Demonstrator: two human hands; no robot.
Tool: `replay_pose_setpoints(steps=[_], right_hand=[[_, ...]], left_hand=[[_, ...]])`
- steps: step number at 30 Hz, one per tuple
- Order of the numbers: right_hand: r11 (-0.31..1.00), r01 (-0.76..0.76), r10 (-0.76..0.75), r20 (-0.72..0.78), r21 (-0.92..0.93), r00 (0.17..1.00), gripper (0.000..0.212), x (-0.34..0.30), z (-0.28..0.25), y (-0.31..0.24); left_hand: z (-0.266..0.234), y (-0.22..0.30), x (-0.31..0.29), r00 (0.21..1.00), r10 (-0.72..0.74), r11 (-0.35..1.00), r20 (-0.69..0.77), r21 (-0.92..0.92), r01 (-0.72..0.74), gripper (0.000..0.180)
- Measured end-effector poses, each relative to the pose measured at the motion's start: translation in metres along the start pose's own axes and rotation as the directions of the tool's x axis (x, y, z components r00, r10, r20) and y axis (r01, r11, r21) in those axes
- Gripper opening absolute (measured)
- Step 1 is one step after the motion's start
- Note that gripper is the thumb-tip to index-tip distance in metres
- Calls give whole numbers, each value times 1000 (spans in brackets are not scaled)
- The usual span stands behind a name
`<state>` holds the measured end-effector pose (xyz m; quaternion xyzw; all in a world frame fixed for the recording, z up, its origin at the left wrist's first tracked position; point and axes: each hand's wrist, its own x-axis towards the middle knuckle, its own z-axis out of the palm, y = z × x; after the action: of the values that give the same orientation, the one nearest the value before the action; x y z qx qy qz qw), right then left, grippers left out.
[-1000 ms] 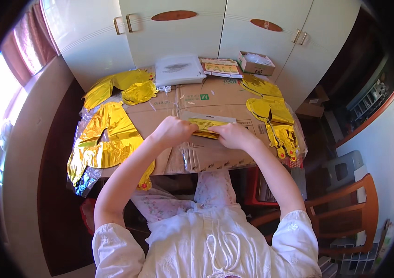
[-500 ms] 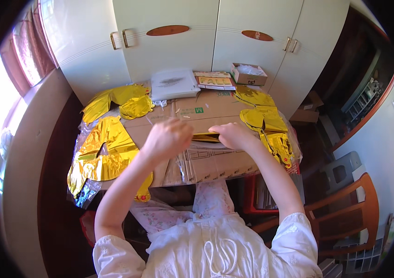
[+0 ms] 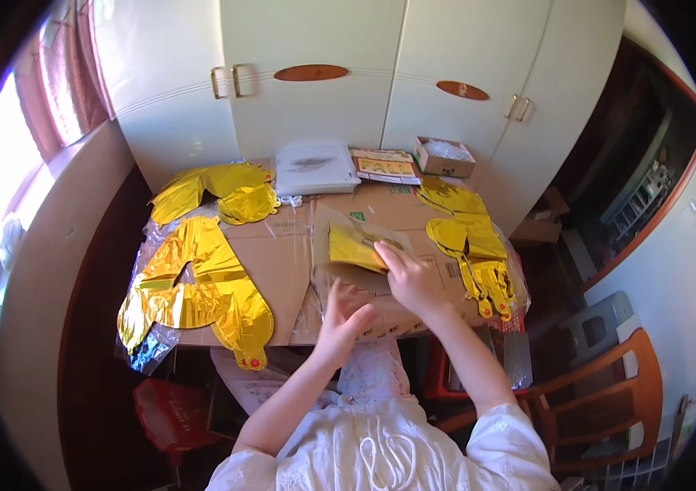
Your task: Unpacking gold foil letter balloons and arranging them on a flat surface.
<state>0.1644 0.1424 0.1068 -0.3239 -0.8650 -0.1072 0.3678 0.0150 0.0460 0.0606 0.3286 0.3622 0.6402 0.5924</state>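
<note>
Right hand [image 3: 415, 285], forearm angled inward: fingers clamped on 1 clear bag of gold foil [image 3: 350, 251], between the far and near edges of the cardboard-covered tabletop [image 3: 278, 266]. Left hand [image 3: 345, 324]: empty, fingers apart, just below. 1 green printed mark [image 3: 358, 216]: illegible.

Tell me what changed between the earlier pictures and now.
The left hand, on the gold packet a second ago, appears to have come off it toward the body, fingers spread. The right hand still grips the packet, which now slants more steeply down to the right. The gold foil pieces and small box stayed put.
</note>
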Motion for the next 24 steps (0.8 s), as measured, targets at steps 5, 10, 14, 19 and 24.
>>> replay_pose_setpoints(steps=[5,10,14,19,24], right_hand=[[977,-159,164,-26,140,986,53,-20,-4,-31],[842,-297,360,-60,449,931,45,-35,12,-35],[723,-219,389,-124,656,913,46,-44,32,-47],[473,-288,433,66,833,899,49,-75,50,-35],[-60,-258,571,245,964,784,52,-101,65,-39]], left_hand=[[29,-1,13,991,131,981,-14,-140,-132,52],[29,19,7,926,356,763,126,533,-366,57],[38,30,3,892,399,574,214,700,-425,65],[50,36,-9,729,573,141,376,830,-539,61],[65,41,-17,681,590,-96,434,875,-474,53]])
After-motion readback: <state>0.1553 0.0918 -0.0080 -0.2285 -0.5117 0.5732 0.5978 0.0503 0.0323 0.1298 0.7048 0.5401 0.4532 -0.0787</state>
